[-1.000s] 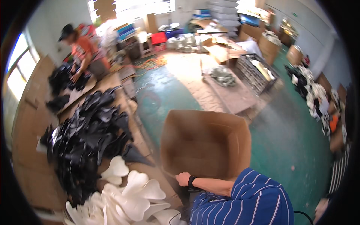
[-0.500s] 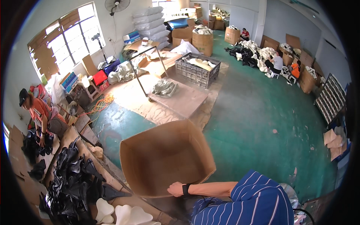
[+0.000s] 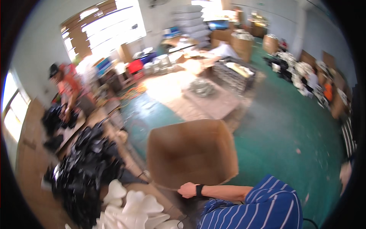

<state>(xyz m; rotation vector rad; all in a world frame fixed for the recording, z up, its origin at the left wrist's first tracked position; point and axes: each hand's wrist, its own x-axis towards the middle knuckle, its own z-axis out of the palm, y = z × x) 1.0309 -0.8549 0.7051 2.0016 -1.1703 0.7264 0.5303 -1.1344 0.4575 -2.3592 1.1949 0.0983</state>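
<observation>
My right hand [image 3: 187, 189] comes in from the right, with a dark band on its wrist and a blue striped sleeve on the arm. Its fingers are closed at the near rim of a large, open cardboard box [image 3: 187, 139]. The inside of the box appears bare, though it is blurred. Left of the box lies a heap of glossy black moulded pieces [image 3: 89, 168]. Nearer to me, a pile of smooth white moulded pieces [image 3: 139, 204] rests at the lower edge. My left hand is out of view.
At the left a co-worker [image 3: 70, 89] handles black pieces. Beyond the box stand a flat trolley [image 3: 217, 103] and a dark plastic crate [image 3: 230, 78]. Green floor [image 3: 274, 152] stretches right, towards people seated by heaps along the far wall.
The view has swung left, so the room, the box and the piles appear further right, with motion blur. More white pieces show below. My right hand stays at the box's rim.
</observation>
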